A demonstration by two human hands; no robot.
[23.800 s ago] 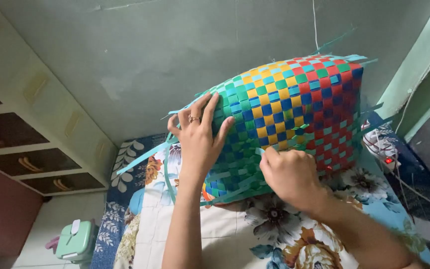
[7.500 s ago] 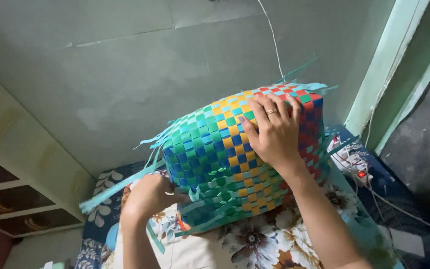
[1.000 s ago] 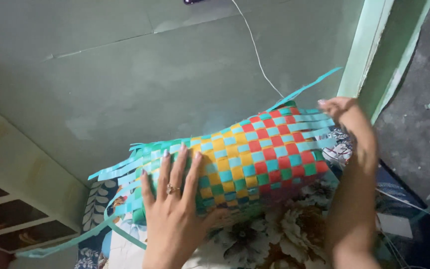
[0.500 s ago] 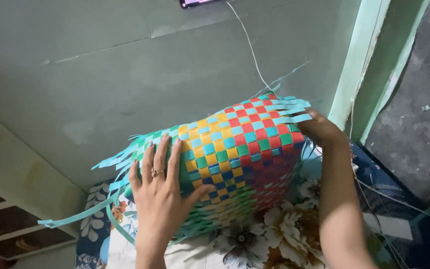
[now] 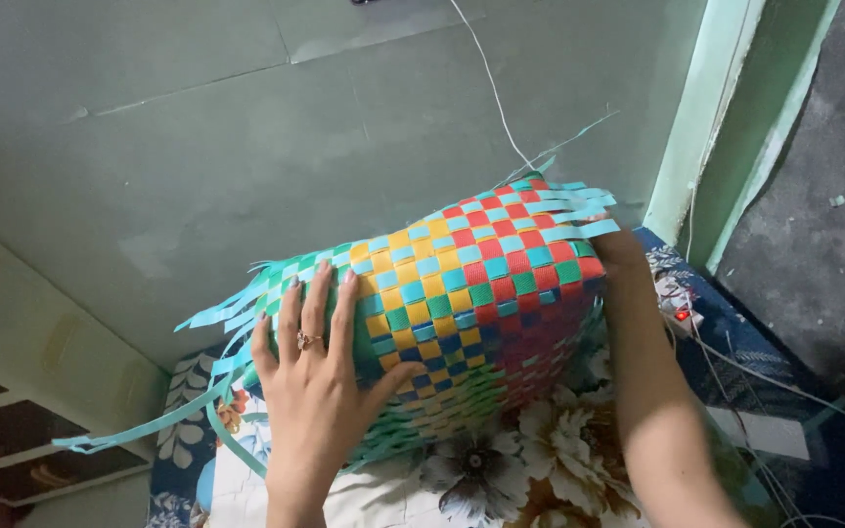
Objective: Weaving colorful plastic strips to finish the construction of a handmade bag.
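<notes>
A woven basket (image 5: 462,293) of teal, yellow, red and blue plastic strips lies on its side on a floral cloth (image 5: 501,469). Loose teal strip ends (image 5: 149,420) stick out at its left end and at its right top edge. My left hand (image 5: 320,386), with a ring on one finger, lies flat with spread fingers on the basket's left part. My right hand (image 5: 618,252) is at the basket's right end; its fingers are hidden behind the weave, and only the wrist and forearm show.
A green wall (image 5: 246,127) rises behind the basket, with a white cable (image 5: 491,88) hanging down it. A pale green door frame (image 5: 726,117) stands at the right. Dark shelves (image 5: 12,440) are at the lower left. Wires and a small device with a red light (image 5: 682,313) lie at the right.
Over the last second the basket has been turned and tipped, and its right end has risen. My left hand stayed flat on the left part; my right hand stayed at the right end.
</notes>
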